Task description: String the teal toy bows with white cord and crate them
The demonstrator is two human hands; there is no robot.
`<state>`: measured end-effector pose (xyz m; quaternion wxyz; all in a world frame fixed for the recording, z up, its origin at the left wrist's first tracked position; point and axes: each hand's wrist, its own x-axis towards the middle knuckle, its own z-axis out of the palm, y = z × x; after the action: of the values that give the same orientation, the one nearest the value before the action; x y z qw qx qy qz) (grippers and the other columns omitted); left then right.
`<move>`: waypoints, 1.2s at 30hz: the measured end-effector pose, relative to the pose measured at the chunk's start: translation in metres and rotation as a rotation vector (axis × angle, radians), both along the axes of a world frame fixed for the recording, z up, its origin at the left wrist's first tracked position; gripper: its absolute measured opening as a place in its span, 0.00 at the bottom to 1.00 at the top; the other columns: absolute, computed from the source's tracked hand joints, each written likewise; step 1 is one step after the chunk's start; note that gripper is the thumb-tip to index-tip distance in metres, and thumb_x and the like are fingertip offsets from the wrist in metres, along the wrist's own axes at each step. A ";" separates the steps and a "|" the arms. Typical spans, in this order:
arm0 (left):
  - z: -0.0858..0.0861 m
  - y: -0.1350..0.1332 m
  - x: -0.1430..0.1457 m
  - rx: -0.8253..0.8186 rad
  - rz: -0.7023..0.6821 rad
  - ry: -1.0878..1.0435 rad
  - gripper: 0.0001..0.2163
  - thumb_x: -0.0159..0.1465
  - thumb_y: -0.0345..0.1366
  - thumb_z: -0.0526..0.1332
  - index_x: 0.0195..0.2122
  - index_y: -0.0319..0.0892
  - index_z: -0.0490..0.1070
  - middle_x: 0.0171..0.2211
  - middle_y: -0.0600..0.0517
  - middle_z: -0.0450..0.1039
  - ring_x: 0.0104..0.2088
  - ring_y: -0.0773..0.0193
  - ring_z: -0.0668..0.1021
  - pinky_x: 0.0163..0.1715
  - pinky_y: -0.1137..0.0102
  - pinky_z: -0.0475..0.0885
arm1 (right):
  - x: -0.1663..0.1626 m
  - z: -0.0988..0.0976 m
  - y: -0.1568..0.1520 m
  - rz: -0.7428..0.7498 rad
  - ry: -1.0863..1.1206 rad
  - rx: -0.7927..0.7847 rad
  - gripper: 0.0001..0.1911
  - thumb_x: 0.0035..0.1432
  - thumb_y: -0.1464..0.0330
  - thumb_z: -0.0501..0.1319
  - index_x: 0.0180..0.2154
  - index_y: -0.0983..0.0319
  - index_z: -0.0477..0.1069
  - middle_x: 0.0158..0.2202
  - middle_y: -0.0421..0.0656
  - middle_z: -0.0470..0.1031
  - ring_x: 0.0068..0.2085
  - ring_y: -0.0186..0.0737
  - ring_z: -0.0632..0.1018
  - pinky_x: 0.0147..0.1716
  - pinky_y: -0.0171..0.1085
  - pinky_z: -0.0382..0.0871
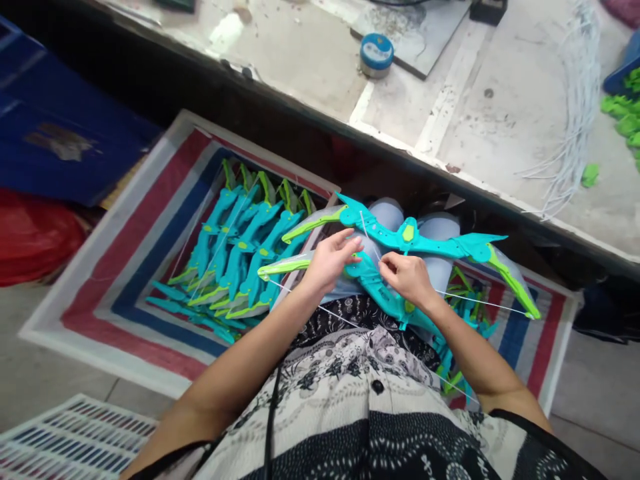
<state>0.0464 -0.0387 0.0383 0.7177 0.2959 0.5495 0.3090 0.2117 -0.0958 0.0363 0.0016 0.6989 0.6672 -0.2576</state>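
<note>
Off-white tabletop (300,67), scuffed and stained, stretched across the top of our view. Below it, on our left, a big white-rimmed container (133,227) was lined with red, white and blue striped sheeting, and similar striped sheeting (553,327) showed on our right. Beside the container, at the lower left, we had a white slatted basket (75,433).

Turquoise and lime toy bows (240,247) filled much of the container, leaning side by side in a row. Two more lay across our lap: the upper bow (407,233) toward the tabletop, and the lower bow (383,297) nearer our body, partly covered by our arms.

Up on the tabletop we had a loose bundle of white cords (580,100) at the right, a grey plate (430,40), and just beside it a round jar (377,55) with a blue lid.

Our left hand (330,263) was loosely spread between the two bows; we could not tell whether it touched either. Our right hand (407,277) pinched a thin white string (485,302), which ran out to the right tip of the upper bow.
</note>
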 end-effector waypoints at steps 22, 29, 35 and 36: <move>0.033 0.025 -0.024 0.142 0.218 -0.302 0.14 0.47 0.40 0.74 0.24 0.40 0.71 0.14 0.61 0.58 0.17 0.76 0.61 0.20 0.77 0.64 | 0.071 -0.016 0.055 0.228 0.249 -0.030 0.27 0.64 0.63 0.55 0.64 0.58 0.62 0.34 0.40 0.76 0.31 0.35 0.74 0.36 0.33 0.68; 0.037 0.057 -0.044 0.469 0.314 0.300 0.08 0.50 0.39 0.69 0.27 0.39 0.78 0.19 0.56 0.69 0.19 0.73 0.63 0.18 0.74 0.57 | 0.090 -0.019 0.044 0.106 0.537 -0.229 0.31 0.60 0.57 0.55 0.62 0.61 0.65 0.23 0.36 0.70 0.23 0.29 0.63 0.25 0.30 0.60; 0.039 0.075 -0.041 0.662 0.167 0.487 0.07 0.55 0.38 0.65 0.27 0.39 0.79 0.20 0.55 0.70 0.21 0.71 0.67 0.22 0.73 0.61 | 0.087 -0.022 0.041 0.086 0.559 -0.238 0.31 0.60 0.56 0.55 0.62 0.59 0.66 0.28 0.38 0.75 0.24 0.30 0.66 0.25 0.31 0.62; 0.039 0.076 -0.042 0.683 0.155 0.504 0.08 0.55 0.38 0.65 0.27 0.39 0.79 0.19 0.55 0.70 0.21 0.70 0.67 0.22 0.73 0.61 | 0.087 -0.022 0.041 0.087 0.562 -0.231 0.30 0.59 0.56 0.55 0.62 0.59 0.66 0.30 0.38 0.76 0.24 0.31 0.67 0.25 0.31 0.63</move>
<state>0.0049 0.0375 0.0775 0.3964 0.5405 0.5945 0.4441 0.2989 -0.0549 0.0144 -0.0925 0.5661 0.6371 -0.5149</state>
